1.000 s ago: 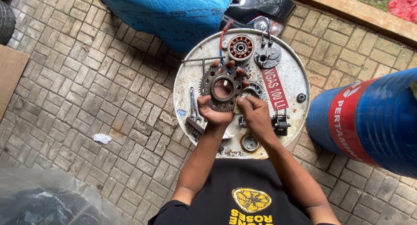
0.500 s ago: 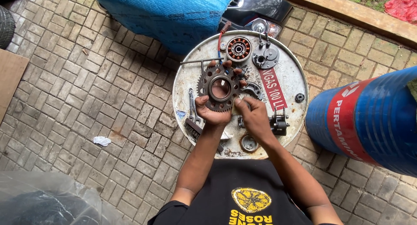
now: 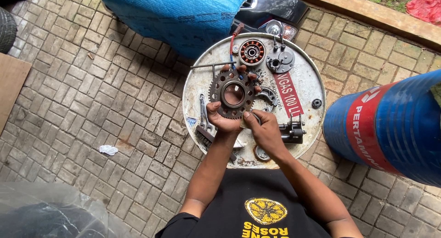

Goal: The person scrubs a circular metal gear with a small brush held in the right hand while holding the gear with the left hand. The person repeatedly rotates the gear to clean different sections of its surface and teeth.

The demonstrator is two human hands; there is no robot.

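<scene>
Head view: large toothed sprocket (image 3: 232, 94), rusty brown, round with a wide central hole and lobed tabs at its far edge, held flat above the white round drum lid (image 3: 303, 88). Left hand (image 3: 222, 119) curled tight on the sprocket's near rim, thumb on top. Right hand (image 3: 262, 130) just beside it, fingers narrowly bent, tips touching the rim's near right edge; whether gripping anything, cannot tell. Copper-wound stator (image 3: 251, 52) farther back on the lid.
</scene>
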